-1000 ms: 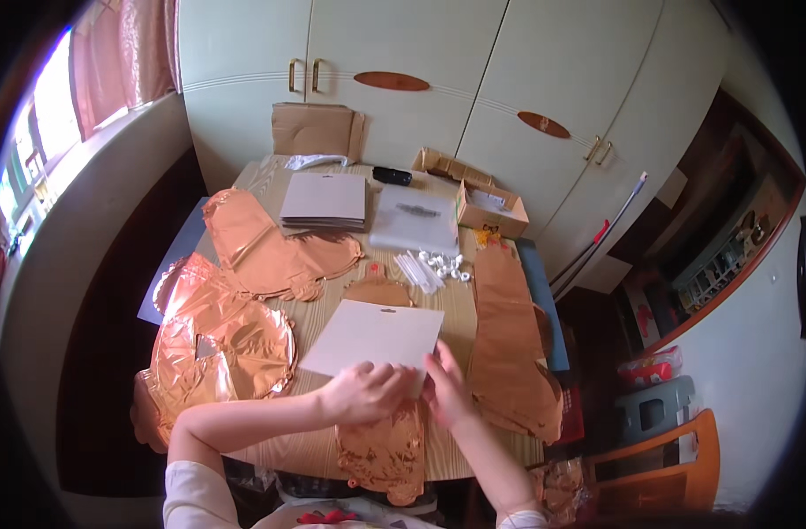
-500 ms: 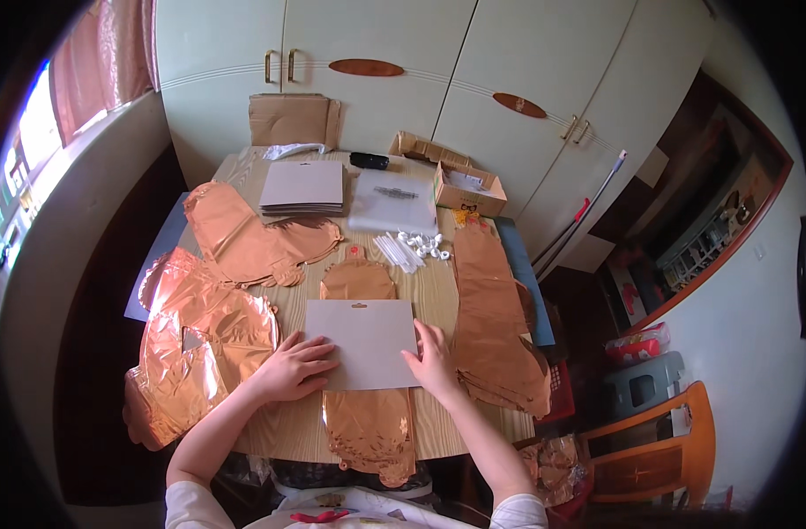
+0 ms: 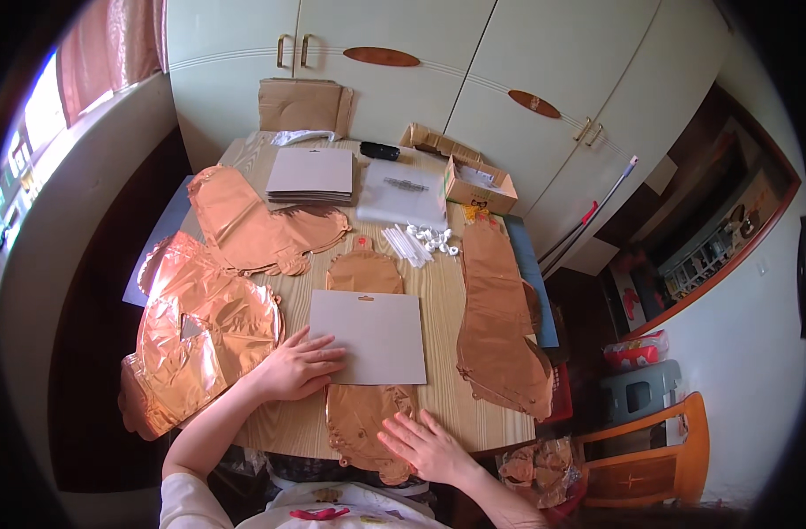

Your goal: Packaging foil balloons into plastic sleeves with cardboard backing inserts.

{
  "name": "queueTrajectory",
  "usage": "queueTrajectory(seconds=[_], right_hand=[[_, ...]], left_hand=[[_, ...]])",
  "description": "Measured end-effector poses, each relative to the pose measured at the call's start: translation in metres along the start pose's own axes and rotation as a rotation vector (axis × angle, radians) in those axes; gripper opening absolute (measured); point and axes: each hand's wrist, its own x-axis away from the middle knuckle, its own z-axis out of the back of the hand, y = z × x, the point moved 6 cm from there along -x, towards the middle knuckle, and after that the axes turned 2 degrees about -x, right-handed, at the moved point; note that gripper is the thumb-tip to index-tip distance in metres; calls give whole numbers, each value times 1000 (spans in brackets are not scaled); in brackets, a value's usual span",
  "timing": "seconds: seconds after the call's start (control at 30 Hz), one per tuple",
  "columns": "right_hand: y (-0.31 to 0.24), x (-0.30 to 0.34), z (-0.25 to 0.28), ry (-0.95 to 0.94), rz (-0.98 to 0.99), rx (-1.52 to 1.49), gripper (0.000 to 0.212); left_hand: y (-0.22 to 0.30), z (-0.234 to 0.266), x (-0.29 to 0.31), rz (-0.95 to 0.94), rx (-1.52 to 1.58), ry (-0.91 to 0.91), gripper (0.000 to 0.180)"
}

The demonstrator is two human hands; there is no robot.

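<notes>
A light grey card (image 3: 368, 339) with a hanging slot at its top lies flat across a flat copper-coloured foil balloon (image 3: 364, 273) in the middle of the table. My left hand (image 3: 306, 363) rests with spread fingers on the card's left edge. Over the balloon's near end, below the card, is my right hand (image 3: 428, 448), fingers stretched out and holding nothing. Crumpled shiny foil balloons (image 3: 222, 326) lie left of my left forearm, and more flat foil (image 3: 262, 227) lies beyond them. A long stack of foil balloons (image 3: 496, 291) lies at the right.
Farther back are a stack of grey cards (image 3: 310, 172), clear plastic bags (image 3: 399, 203), white sticks (image 3: 407, 245), small white cups (image 3: 436, 238) and an open cardboard box (image 3: 481, 182). A wooden chair (image 3: 641, 467) stands off the table's right near corner.
My right hand has left the card's right edge and moved down toward me, over the near end of the balloon. My left hand stays on the card. The view has shifted slightly.
</notes>
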Motion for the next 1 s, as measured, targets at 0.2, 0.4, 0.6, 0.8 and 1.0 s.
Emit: queueTrajectory(seconds=[0.2,0.4,0.6,0.8,1.0], right_hand=[[-9,4,3,166,17,-108,53],[-36,23,0,132,16,-98,48],[-64,39,3,202,54,-100,48],[-69,44,-2,195,58,-80,51],[-16,37,-5,118,-24,-34,96]], left_hand=[[19,-2,15,11,24,-81,62],[52,-8,41,-41,-89,-112,79],[85,-6,64,-29,-112,-254,99],[94,-16,70,22,-185,-311,100],[92,-20,71,27,-203,-271,91]])
